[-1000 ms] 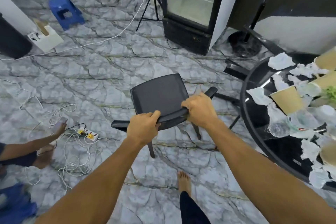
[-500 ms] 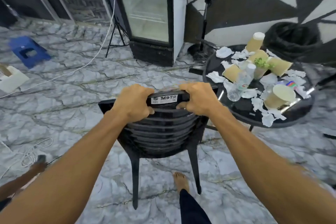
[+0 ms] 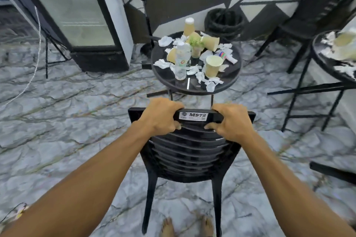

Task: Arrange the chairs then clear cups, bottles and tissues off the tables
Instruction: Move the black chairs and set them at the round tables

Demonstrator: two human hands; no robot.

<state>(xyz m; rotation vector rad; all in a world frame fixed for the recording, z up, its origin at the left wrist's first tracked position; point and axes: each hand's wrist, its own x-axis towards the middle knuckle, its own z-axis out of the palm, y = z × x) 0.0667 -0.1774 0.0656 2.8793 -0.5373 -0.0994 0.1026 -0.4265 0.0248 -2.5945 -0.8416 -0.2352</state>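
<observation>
The black plastic chair (image 3: 190, 152) is upright, its top rail gripped by the left hand (image 3: 159, 117) and right hand (image 3: 231, 123), one either side of the M972 label (image 3: 194, 115). Just beyond the grip stands a round black table (image 3: 167, 80) bearing a water bottle (image 3: 181, 59), paper cups (image 3: 212, 65) and crumpled tissues (image 3: 164, 41).

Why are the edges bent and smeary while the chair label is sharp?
Head view: the wide lens bows the fridge and far chair at the edges; the floor looks smeared; the label on the chair gripped by the left hand and right hand reads sharp; a glare streak marks the table.
</observation>
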